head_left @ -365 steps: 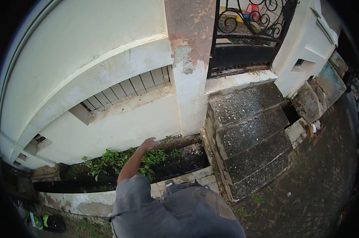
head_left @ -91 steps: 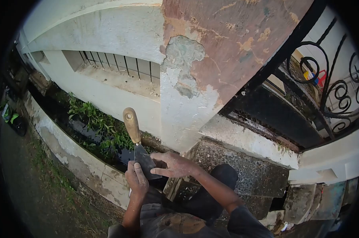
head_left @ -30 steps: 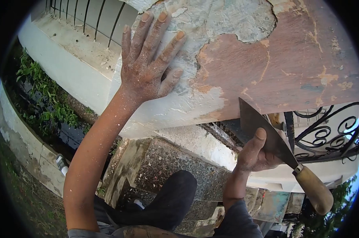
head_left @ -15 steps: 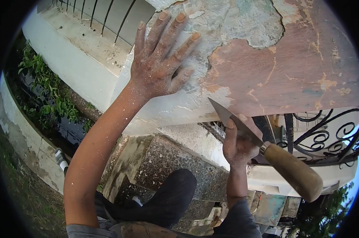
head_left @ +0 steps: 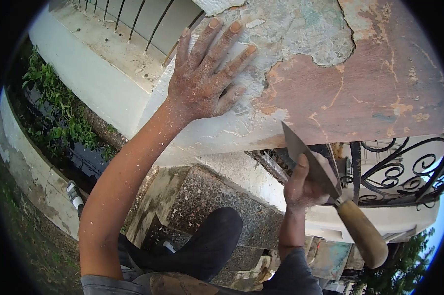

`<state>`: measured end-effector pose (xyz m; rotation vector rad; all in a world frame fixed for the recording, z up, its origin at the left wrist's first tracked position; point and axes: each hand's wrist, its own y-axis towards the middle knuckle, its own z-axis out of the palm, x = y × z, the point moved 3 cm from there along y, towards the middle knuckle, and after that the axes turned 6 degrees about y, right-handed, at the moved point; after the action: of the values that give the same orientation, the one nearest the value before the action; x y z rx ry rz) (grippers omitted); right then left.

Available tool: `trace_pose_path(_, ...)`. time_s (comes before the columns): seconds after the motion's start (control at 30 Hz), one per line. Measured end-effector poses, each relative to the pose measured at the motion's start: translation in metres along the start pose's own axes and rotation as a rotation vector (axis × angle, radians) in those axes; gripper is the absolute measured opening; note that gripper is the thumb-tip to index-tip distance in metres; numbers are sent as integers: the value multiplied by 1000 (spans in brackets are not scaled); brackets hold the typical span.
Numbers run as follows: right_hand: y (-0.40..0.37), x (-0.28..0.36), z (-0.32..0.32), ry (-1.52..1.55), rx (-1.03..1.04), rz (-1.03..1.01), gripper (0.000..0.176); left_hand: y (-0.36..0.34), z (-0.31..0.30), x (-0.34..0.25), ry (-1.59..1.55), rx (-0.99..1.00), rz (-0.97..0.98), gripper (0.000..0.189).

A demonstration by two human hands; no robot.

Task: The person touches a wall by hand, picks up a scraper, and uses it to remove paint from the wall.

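My left hand (head_left: 205, 73) lies flat with spread, dusty fingers on the pale, rough part of a peeling wall surface (head_left: 325, 98). To its right, my right hand (head_left: 308, 182) grips a pointed trowel (head_left: 308, 160) by the blade, with the thumb on the metal face and the other fingers behind it. The trowel's tip points up toward the surface's lower edge, while its wooden handle (head_left: 362, 233) sticks out free to the lower right. Reddish paint with cracks covers the right part of the surface, and bare grey plaster shows at the top.
Black scrolled ironwork (head_left: 399, 169) stands at the right. Thin metal bars (head_left: 133, 22) rise from a white ledge (head_left: 94, 83) at the upper left. Green plants (head_left: 60, 103) grow beside dark water. Stone steps (head_left: 207, 196) lie below, near my bent knee (head_left: 217, 231).
My right hand and the trowel have moved slightly right and down, and the trowel has turned more upright. My left hand remains flat on the surface, appearing slightly farther right in view.
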<state>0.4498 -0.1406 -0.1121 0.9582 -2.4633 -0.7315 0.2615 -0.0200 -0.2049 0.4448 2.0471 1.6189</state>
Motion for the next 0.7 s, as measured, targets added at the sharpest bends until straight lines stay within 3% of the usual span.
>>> trace_pose_path(0.07,-9,-1,7,116,-549,174,24,-2,-1,-1,-3,1,-4,50)
trace_pose_path(0.17,-12,-8,4,-5,-166,-42,27,-2,-1,0,-18,-4,-29,51)
trace_pose_path(0.23,-9,-1,0,210,-586,178,26,-2,1,1,-85,-14,-83,56)
trace_pose_path(0.27,-4,-2,2,177,-617,139,16,-2,1,1,-54,-9,-60,53)
trace_pose_path(0.33,9,4,10,-141,15,-59,24,-1,-1,0,3,7,-12,49)
trace_pose_path(0.37,11,13,7,-182,83,-34,25,-1,-2,-1,2,8,-14,49)
trace_pose_path(0.47,1,2,4,160,-554,140,20,-1,-2,0,2,7,-14,50)
trace_pose_path(0.5,2,-3,13,128,-456,33,21,-2,-2,1,-2,7,-17,50)
trace_pose_path(0.57,2,5,10,-131,2,35,24,-1,-2,-2,-14,6,-18,50)
trace_pose_path(0.6,5,9,8,-221,114,-6,28,-1,-2,-1,-15,5,-19,50)
trace_pose_path(0.67,-5,-1,8,145,-490,156,29,-1,-3,0,-14,4,-20,50)
trace_pose_path(0.7,-1,-2,13,109,-377,31,27,-1,-2,1,-15,4,-21,50)
